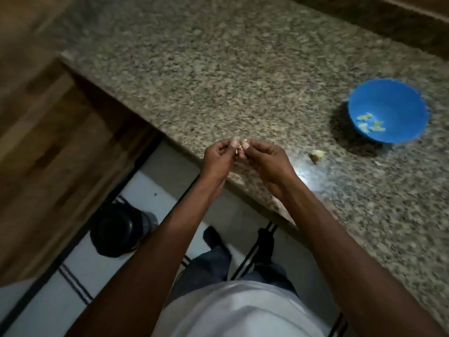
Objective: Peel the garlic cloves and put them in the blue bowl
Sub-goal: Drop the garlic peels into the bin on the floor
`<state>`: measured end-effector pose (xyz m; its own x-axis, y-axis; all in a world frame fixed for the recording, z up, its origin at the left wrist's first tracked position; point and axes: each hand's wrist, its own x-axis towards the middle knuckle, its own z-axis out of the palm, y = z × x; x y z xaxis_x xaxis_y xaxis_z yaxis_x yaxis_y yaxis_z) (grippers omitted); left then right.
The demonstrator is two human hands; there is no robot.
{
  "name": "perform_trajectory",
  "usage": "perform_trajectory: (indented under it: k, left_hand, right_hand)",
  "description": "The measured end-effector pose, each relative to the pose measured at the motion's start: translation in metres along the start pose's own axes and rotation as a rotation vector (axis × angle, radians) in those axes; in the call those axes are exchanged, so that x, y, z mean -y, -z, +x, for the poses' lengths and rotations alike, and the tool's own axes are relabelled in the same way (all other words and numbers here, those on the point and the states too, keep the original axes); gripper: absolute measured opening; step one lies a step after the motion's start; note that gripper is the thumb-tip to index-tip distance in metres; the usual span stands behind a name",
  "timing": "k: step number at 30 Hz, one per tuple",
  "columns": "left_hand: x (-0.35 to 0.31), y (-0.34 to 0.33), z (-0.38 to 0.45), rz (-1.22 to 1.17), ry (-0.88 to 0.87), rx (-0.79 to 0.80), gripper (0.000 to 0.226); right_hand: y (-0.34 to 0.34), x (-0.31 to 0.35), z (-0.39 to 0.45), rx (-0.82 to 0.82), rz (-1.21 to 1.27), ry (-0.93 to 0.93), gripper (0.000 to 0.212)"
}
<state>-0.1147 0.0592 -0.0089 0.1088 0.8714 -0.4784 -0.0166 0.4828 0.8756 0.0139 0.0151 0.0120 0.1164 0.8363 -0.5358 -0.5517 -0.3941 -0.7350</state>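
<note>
My left hand [218,158] and my right hand [266,161] meet over the front edge of the granite counter. Between their fingertips they pinch a small pale garlic clove [70,147], mostly hidden by the fingers. The blue bowl [398,98] stands on the counter to the right, with several pale peeled cloves [369,122] lying in its bottom. A loose piece of garlic [317,155] lies on the counter between my right hand and the bowl.
The speckled granite counter [218,69] stretches away from me and to the right. Wooden cabinet fronts [48,142] stand at the left. Below, a dark round container [116,229] sits on the white tiled floor beside my feet.
</note>
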Motion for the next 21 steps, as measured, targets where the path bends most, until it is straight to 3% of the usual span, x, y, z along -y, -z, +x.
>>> perform_trajectory:
  k: [3,9,14,18,21]
  left_hand:
    - [-0.011,0.062,-0.004,-0.197,-0.003,-0.107,0.011]
    - [-0.010,0.226,-0.034,-0.318,-0.057,-0.387,0.008]
    - [0.014,0.360,-0.073,-0.365,-0.028,-0.634,0.008]
    - [0.040,0.444,-0.110,-0.383,0.058,-0.771,0.008]
    - [0.065,0.491,-0.136,-0.451,0.110,-0.822,0.021]
  right_hand:
    - [-0.061,-0.018,0.014,0.136,-0.039,-0.045,0.012]
    - [-0.203,-0.106,0.035,0.404,-0.262,-0.110,0.014]
    - [-0.314,-0.204,0.024,0.517,-0.386,-0.214,0.028]
    - [-0.378,-0.273,0.012,0.551,-0.472,-0.289,0.017]
    - [-0.410,-0.313,0.001,0.597,-0.566,-0.321,0.020]
